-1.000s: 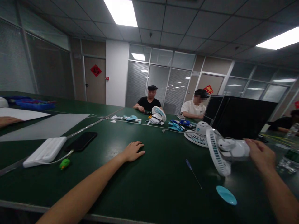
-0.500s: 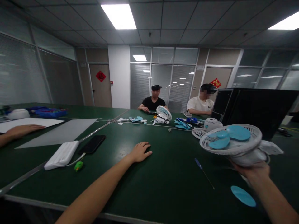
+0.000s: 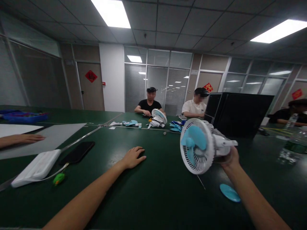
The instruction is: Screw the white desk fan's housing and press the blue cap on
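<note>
My right hand (image 3: 230, 159) is closed round the body of a small white fan (image 3: 200, 146) with blue blades, holding it up above the green table (image 3: 153, 191), its grille facing left. My left hand (image 3: 132, 157) rests palm down on the table, fingers loosely together, holding nothing. A thin screwdriver (image 3: 200, 182) lies on the table under the fan. A blue round cap (image 3: 229, 192) lies beside my right forearm.
At the left lie a white power bank (image 3: 35, 168), a black phone (image 3: 77, 152) and a small green object (image 3: 58, 179). Another person's hand (image 3: 26, 139) rests far left. Two people sit across among fan parts (image 3: 157, 118). A black monitor (image 3: 237, 114) stands right, bottles (image 3: 291, 145) beyond.
My right hand brought the fan leftward and turned it from grille-up to grille facing left. My left hand stayed on the table.
</note>
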### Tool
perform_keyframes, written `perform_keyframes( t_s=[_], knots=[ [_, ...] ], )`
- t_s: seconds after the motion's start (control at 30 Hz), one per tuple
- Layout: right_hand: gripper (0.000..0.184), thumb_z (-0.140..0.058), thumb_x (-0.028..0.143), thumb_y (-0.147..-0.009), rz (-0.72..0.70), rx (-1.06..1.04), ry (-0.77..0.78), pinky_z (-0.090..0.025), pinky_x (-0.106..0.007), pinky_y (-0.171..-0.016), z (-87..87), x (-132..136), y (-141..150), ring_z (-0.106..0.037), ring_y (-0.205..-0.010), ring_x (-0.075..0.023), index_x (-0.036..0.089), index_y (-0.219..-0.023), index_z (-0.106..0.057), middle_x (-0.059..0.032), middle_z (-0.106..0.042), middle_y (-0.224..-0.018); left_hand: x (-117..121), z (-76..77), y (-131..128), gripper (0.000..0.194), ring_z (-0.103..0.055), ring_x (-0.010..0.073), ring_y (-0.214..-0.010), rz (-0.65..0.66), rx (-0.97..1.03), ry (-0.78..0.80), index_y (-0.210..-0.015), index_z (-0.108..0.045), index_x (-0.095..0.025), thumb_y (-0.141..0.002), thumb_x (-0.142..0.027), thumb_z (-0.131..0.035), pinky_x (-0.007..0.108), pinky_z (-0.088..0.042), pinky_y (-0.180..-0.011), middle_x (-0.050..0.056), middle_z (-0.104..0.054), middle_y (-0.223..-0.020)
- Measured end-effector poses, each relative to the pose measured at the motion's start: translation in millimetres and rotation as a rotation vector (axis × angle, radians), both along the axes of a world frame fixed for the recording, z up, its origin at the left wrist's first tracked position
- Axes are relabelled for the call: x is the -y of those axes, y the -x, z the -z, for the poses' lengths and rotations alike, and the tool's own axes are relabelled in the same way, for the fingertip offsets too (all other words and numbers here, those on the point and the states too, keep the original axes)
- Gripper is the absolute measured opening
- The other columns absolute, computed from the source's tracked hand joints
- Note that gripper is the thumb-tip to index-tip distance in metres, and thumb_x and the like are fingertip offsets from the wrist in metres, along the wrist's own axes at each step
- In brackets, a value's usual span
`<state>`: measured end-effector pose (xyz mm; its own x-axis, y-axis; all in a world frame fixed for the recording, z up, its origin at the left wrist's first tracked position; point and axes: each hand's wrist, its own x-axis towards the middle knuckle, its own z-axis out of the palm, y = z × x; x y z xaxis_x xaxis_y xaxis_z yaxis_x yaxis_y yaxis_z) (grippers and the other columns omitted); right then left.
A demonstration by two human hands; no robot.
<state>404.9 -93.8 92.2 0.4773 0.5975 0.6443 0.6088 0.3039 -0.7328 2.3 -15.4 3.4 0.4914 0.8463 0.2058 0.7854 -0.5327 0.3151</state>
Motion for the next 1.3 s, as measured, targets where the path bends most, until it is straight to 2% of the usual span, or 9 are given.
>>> perform_keyframes(
  t_s=[0.13,0.27,0.43,0.57,0.7,0.87,1.0,1.13,1.3],
  knots=[
    [0.041,-0.049,0.048,-0.079,-0.191,0.018,0.001,-0.054,-0.035,-0.077,-10.5,-10.8,56.1,-0.068,-0.085,-0.0245,0.016,-0.091,-0.072,-0.0093,-0.074,-0.092,-3.0,0.1,0.6,0.055,-0.050,0.0283,-0.129,0.008,0.145,0.068,-0.129,-0.058,-0.018,-0.089,-0.054,-0.047,0.041,-0.034,-0.112,0.012,-0.055,-0.140],
    [0.030,-0.053,0.043,-0.084,-0.453,0.361,0.026,-0.048,-0.040,-0.088,-26.5,-10.4,117.8,-0.065,-0.092,-0.0247,0.020,-0.090,-0.073,-0.0071,-0.072,-0.096,-6.1,-4.9,-0.1,0.056,-0.056,0.0253,-0.124,0.007,0.256,0.112,-0.130,-0.058,-0.019,-0.096,-0.053,-0.029,0.038,-0.041,-0.109,0.008,-0.061,-0.135],
    [0.032,-0.050,0.043,-0.089,-0.478,0.730,0.183,-0.048,-0.040,-0.083,-32.2,-14.5,162.6,-0.064,-0.096,-0.0254,0.025,-0.099,-0.073,-0.0064,-0.069,-0.106,-11.5,-15.2,-3.6,0.073,-0.055,0.0265,-0.127,-0.102,0.493,0.156,-0.136,-0.052,-0.015,-0.099,-0.046,0.002,0.046,-0.043,-0.105,0.011,-0.058,-0.138],
    [0.040,-0.043,0.051,-0.093,-0.500,0.779,0.234,-0.048,-0.040,-0.086,-27.6,-25.0,168.3,-0.063,-0.106,-0.0270,0.028,-0.114,-0.069,-0.0048,-0.068,-0.117,0.8,-21.9,-12.5,0.064,-0.047,0.0261,-0.134,-0.101,0.571,0.116,-0.141,-0.045,-0.017,-0.099,-0.047,-0.007,0.047,-0.037,-0.111,0.010,-0.051,-0.146],
    [0.054,-0.032,0.055,-0.096,-0.447,0.740,0.303,-0.046,-0.041,-0.095,-26.5,-40.0,127.2,-0.060,-0.115,-0.0257,0.025,-0.135,-0.055,-0.0064,-0.064,-0.130,28.3,-26.4,-26.2,0.068,-0.037,0.0290,-0.140,0.119,0.538,0.049,-0.145,-0.039,-0.015,-0.090,-0.054,-0.045,0.043,-0.027,-0.118,0.011,-0.041,-0.153],
    [0.051,-0.033,0.045,-0.096,0.019,0.741,0.652,-0.043,-0.044,-0.101,-2.1,-41.0,12.9,-0.058,-0.120,-0.0290,0.017,-0.129,-0.060,-0.0129,-0.061,-0.133,46.6,-27.6,-37.5,0.067,-0.041,0.0297,-0.137,0.236,0.404,0.027,-0.146,-0.036,-0.019,-0.090,-0.053,-0.049,0.043,-0.030,-0.116,0.011,-0.043,-0.150],
    [0.053,-0.037,0.032,-0.092,0.177,0.702,0.876,-0.045,-0.048,-0.100,38.6,-22.6,-57.9,-0.059,-0.120,-0.0335,0.003,-0.133,-0.055,-0.0235,-0.059,-0.133,48.3,-26.2,-41.8,0.067,-0.044,0.0321,-0.131,0.192,0.371,-0.043,-0.143,-0.040,-0.020,-0.087,-0.055,-0.053,0.049,-0.033,-0.112,0.013,-0.046,-0.145],
    [0.052,-0.037,0.031,-0.093,0.145,0.720,0.981,-0.040,-0.038,-0.108,66.5,-14.0,-81.2,-0.052,-0.130,-0.0268,0.006,-0.136,-0.055,-0.0170,-0.055,-0.140,51.5,-26.2,-45.1,0.067,-0.043,0.0325,-0.132,0.159,0.363,-0.057,-0.141,-0.042,-0.019,-0.086,-0.055,-0.055,0.050,-0.032,-0.112,0.014,-0.047,-0.143],
    [0.049,-0.035,0.026,-0.096,0.135,0.745,1.007,-0.038,-0.036,-0.110,72.8,-17.8,-86.9,-0.051,-0.130,-0.0258,0.006,-0.135,-0.055,-0.0151,-0.053,-0.142,51.9,-25.1,-44.7,0.067,-0.041,0.0329,-0.133,0.164,0.355,-0.047,-0.143,-0.040,-0.019,-0.087,-0.055,-0.053,0.051,-0.031,-0.112,0.015,-0.045,-0.145]
  ],
)
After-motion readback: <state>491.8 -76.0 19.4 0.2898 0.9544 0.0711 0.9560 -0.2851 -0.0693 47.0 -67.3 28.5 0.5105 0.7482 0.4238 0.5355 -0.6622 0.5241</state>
